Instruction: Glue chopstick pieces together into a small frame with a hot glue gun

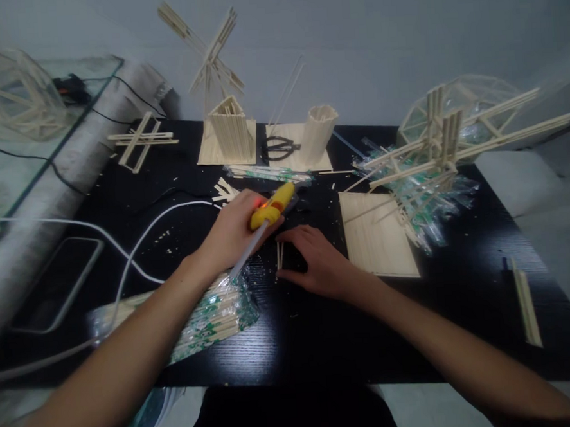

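Short sticks (280,256) lie on the black table (322,340), held at their ends by your right hand (319,261); your left hand (240,226) grips the yellow glue gun (277,204) just beside. Wrapped sticks (218,314) lie nearer you, a white cable (139,237) loops leftward, a flat board (378,237) rests right.

The single head camera looked forward and steeply down over the black table (331,339) from close range. The left hand (240,226) and right hand (317,260) sat near mid-frame, forearms (129,348) entering from the lower corners, the lap (292,416) at bottom centre, the pale wall (375,34) across the top.
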`<action>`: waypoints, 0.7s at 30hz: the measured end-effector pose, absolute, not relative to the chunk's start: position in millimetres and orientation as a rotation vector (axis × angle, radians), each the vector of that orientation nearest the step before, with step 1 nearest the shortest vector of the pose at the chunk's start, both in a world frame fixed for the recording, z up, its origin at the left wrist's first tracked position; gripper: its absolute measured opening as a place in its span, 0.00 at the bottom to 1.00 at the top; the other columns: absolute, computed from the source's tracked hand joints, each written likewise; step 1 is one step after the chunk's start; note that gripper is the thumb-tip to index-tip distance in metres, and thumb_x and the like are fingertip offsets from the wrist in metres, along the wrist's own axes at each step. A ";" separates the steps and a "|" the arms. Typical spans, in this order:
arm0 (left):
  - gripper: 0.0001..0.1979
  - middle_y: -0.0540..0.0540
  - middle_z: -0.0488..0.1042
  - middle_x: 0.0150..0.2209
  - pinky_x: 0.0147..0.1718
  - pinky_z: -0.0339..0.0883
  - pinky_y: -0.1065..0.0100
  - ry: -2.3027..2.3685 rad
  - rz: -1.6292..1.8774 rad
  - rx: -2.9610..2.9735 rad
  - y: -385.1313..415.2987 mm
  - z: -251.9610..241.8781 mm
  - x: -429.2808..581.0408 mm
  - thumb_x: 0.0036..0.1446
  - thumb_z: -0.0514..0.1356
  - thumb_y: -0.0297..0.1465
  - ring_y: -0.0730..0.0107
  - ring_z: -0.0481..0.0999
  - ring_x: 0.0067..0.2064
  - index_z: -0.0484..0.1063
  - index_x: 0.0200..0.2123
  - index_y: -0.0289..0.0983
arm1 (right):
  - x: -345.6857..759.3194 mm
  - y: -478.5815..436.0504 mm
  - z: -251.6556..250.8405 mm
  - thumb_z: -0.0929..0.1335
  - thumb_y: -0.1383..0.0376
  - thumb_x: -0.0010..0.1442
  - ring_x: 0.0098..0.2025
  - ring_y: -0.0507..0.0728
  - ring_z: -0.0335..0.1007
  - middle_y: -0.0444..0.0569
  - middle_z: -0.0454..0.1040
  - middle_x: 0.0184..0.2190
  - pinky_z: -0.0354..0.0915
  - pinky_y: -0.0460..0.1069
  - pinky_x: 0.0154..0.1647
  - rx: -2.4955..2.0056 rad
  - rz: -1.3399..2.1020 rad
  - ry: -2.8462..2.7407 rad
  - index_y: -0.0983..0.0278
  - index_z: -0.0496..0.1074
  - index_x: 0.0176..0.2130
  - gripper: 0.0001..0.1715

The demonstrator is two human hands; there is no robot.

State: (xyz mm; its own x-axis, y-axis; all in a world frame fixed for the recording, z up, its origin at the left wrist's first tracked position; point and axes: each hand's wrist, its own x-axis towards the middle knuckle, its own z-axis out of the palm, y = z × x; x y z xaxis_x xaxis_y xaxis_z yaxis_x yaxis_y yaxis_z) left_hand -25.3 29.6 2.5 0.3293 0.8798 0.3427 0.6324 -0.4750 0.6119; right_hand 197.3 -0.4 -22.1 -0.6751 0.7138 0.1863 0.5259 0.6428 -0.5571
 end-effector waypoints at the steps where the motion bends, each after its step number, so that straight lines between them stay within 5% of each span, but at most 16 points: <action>1: 0.11 0.47 0.71 0.37 0.38 0.65 0.65 1.279 0.901 2.253 28.6 2.3 -25.0 0.65 0.62 0.40 0.66 0.71 0.39 0.70 0.37 0.38 | 200.1 -1.9 -21.8 0.77 0.59 0.59 0.61 0.71 0.69 0.61 0.77 0.54 0.66 0.70 0.63 -0.985 0.656 -2.471 0.65 0.69 0.58 0.32; 15: 0.11 0.47 0.71 0.37 0.39 0.67 0.65 1.181 0.815 2.220 20.7 9.8 -20.6 0.69 0.60 0.39 0.67 0.73 0.38 0.68 0.37 0.39 | 226.8 -13.2 -29.6 0.78 0.55 0.59 0.59 0.68 0.73 0.59 0.77 0.54 0.61 0.73 0.67 -0.942 0.524 -2.437 0.64 0.72 0.55 0.29; 21: 0.11 0.46 0.73 0.38 0.39 0.68 0.63 1.201 0.797 2.223 21.3 11.5 -22.4 0.69 0.59 0.40 0.66 0.74 0.39 0.70 0.37 0.39 | 233.4 -10.4 -28.8 0.79 0.49 0.57 0.64 0.68 0.70 0.59 0.75 0.59 0.56 0.73 0.70 -0.960 0.570 -2.441 0.61 0.71 0.59 0.37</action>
